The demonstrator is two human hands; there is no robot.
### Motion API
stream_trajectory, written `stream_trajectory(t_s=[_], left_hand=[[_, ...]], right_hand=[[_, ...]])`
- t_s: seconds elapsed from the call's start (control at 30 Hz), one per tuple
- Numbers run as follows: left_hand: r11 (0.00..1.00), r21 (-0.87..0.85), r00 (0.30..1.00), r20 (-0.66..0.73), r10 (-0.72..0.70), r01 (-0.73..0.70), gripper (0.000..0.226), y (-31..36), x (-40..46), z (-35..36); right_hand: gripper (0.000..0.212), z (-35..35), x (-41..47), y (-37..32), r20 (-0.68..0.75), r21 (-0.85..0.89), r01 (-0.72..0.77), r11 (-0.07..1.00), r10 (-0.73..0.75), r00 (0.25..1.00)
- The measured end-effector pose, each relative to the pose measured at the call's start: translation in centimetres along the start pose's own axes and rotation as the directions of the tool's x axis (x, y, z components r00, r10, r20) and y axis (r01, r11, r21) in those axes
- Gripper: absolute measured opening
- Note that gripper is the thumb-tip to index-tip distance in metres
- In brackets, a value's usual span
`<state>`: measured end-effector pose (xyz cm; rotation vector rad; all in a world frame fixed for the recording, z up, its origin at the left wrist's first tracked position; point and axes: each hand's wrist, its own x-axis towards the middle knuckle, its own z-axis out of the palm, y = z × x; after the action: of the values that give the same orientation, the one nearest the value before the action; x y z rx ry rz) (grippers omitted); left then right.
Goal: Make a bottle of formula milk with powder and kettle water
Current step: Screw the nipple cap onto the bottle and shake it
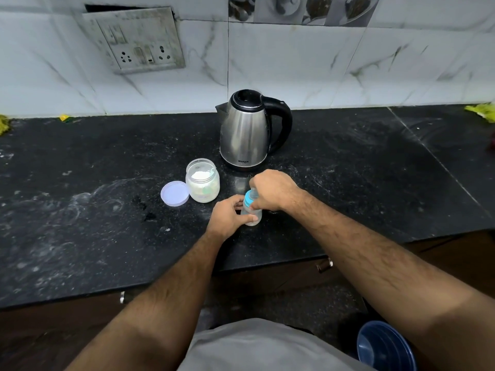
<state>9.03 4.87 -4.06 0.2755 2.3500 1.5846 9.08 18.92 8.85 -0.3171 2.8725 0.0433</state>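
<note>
A small clear baby bottle (254, 218) with a blue collar (248, 200) stands on the black counter (80, 210). My left hand (227, 218) wraps around the bottle's body. My right hand (276, 190) grips its top, covering the teat or cap. To the left stands an open clear jar (202, 184) with white powder in it, and its pale lilac lid (175, 193) lies flat beside it. A steel kettle (247, 132) with a black lid and handle stands behind the bottle, lid shut.
A switch and socket plate (136, 41) hangs on the tiled wall. Yellow-green scraps (482, 111) lie at the counter's far right and left edges. A blue bucket (385, 346) stands on the floor at lower right. The counter's front edge runs just below my forearms.
</note>
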Motion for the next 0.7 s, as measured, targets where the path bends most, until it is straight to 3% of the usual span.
stream_trajectory(t_s=[0.3, 0.53, 0.7], left_hand=[[1.000, 0.003, 0.998, 0.056, -0.004, 0.003, 0.059, 0.0, 0.7, -0.4], [1.000, 0.006, 0.998, 0.054, -0.012, 0.011, 0.059, -0.6, 0.8, -0.5], [1.000, 0.003, 0.999, 0.052, -0.006, 0.006, 0.054, -0.6, 1.0, -0.3]], right_hand=[[0.032, -0.6, 0.9, 1.7, 0.110, 0.106, 0.134, 0.985, -0.145, 0.983], [0.035, -0.5, 1.1, 0.7, 0.095, -0.057, 0.144, 0.988, -0.138, 0.986], [0.039, -0.3, 1.1, 0.4, 0.060, -0.108, 0.054, 0.993, -0.048, 0.997]])
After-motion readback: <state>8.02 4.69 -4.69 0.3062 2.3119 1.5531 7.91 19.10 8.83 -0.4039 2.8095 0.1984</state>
